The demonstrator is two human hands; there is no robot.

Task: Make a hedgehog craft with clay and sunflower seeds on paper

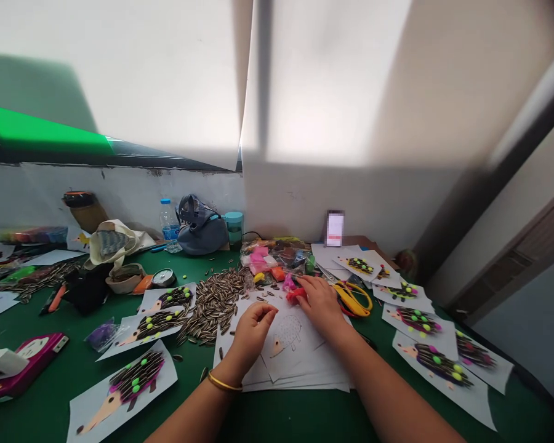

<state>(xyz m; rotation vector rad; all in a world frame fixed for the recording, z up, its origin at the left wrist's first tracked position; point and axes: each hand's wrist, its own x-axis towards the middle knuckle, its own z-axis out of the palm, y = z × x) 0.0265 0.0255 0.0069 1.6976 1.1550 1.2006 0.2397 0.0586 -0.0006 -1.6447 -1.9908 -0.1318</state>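
My left hand [253,333], with a gold bangle on the wrist, is above the paper with thumb and fingertips pinched together. Whatever is between them is too small to make out. My right hand [321,306] reaches to the far edge of the sheets, its thumb and fingertips at a red lump of modelling clay [295,295]. Beside that lump lies a pink-purple piece of clay [288,283]. Between my hands a hedgehog drawing [286,335] with a coloured face shows on the top white sheet [300,366]. Sunflower seeds [215,301] are heaped left of the paper.
Yellow-handled scissors [355,299] lie right of my right hand. Finished hedgehog pictures [133,381] are on both sides. Bagged clay [265,261] is at the back. A phone [335,229], a water bottle [170,227] and a grey-blue bag [203,231] stand by the wall.
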